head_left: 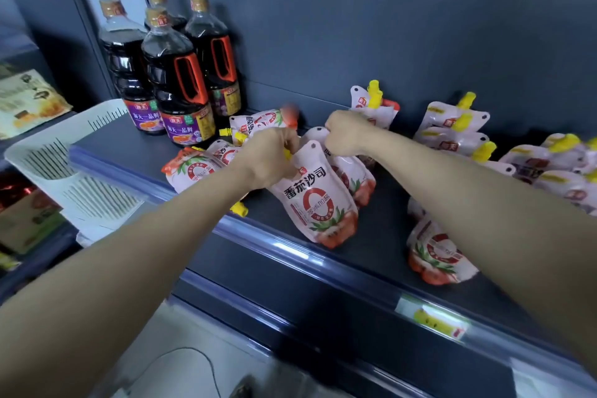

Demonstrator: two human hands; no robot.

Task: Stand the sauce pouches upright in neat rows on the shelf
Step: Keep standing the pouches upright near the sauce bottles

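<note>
White and red sauce pouches with yellow spouts crowd the dark shelf (381,236). My left hand (268,158) grips the spout corner of the front upright pouch (318,200). My right hand (344,132) pinches the top of a second pouch (358,176) standing right behind it. Three pouches lie flat to the left (190,170), (223,152), (261,121). Another pouch (436,252) stands under my right forearm near the shelf's front. Further pouches stand or lean at the back (374,110) and at the right (452,129), (549,165).
Several dark soy sauce bottles (177,87) stand at the shelf's back left. A white plastic basket (64,165) sits left of the shelf. The shelf's front rail carries a yellow price tag (433,317). Boxed goods (29,100) fill the neighbouring shelves at far left.
</note>
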